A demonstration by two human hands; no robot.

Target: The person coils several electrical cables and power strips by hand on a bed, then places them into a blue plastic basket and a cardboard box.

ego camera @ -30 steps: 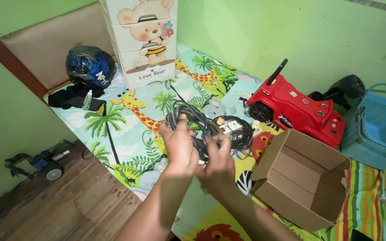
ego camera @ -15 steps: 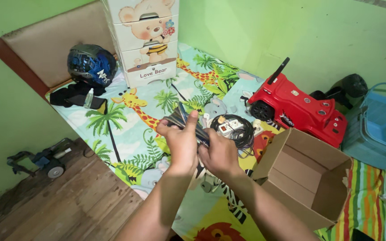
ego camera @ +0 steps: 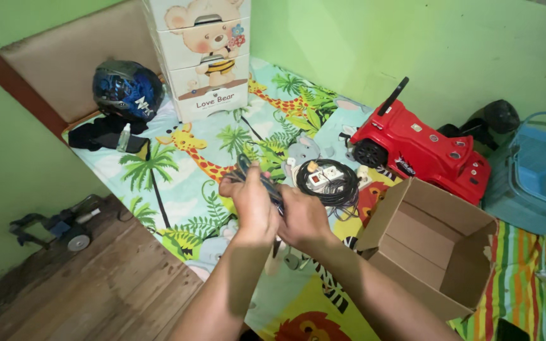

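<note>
Bundling: both hands close round a gathered dark cable bundle [ego camera: 257,180], held above the mat; my judgement is that the coil is being squeezed flat into a tight hank.
Play mat [ego camera: 178,183]: bright animal and palm print, spread over the floor between the wooden boards and the green wall; everything else sits on or beside it.
Cardboard box [ego camera: 434,249]: open, nothing visible inside, lying tilted just to the right of the hands, mouth facing up and towards the person.
Toy car [ego camera: 421,151]: red, beyond the box, near the wall.
Second coil [ego camera: 327,182]: black cable with a white power strip on it, lying on the mat just beyond the hands, apart from the held bundle.
Left hand [ego camera: 248,202]: closed round the bundle's near end, thumb up.
Right hand [ego camera: 304,218]: closed on the same bundle from the right, touching the left hand.
Bundle axis: long axis runs from the hands up and to the left, away from the person; the free looped end points towards the drawer chest [ego camera: 206,57].
Next move, as I judge it: calls for a firm pinch at mid-bundle so the loops do not spring open, and a short carry rightwards if the box is its place.
</note>
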